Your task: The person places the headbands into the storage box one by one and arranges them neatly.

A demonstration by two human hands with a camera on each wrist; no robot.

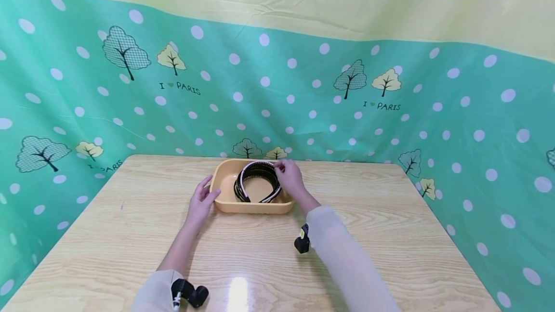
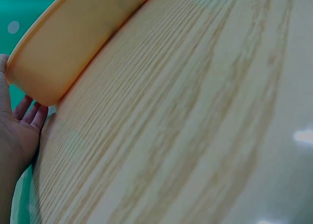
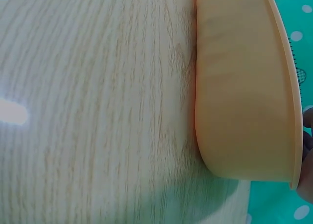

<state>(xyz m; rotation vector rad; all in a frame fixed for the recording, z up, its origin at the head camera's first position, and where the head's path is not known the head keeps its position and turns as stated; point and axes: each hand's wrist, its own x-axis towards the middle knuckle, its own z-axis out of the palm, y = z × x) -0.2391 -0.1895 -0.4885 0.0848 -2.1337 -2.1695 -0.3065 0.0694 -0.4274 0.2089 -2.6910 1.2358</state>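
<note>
A shallow orange-yellow plastic bin (image 1: 253,208) sits near the back of the table, its outer wall (image 2: 63,43) filling the upper left of the left wrist view. Inside it lie several headbands (image 1: 241,188), mostly black with toothed inner edges, one with a pale edge, nested as an arch. My left hand (image 1: 201,203) grips the bin's left end, thumb at the rim and fingers outside. Over the right end reaches my right hand (image 1: 291,178), its fingertips pinching the headbands' upper right side. In the right wrist view the bin's wall hides most of that hand (image 3: 306,177).
The wood-grain table (image 1: 368,235) extends around the bin on both sides and in front. Behind it hangs a green and yellow printed cloth (image 1: 295,81), close to the table's back edge. A small black wrist camera (image 1: 302,240) sits at each sleeve.
</note>
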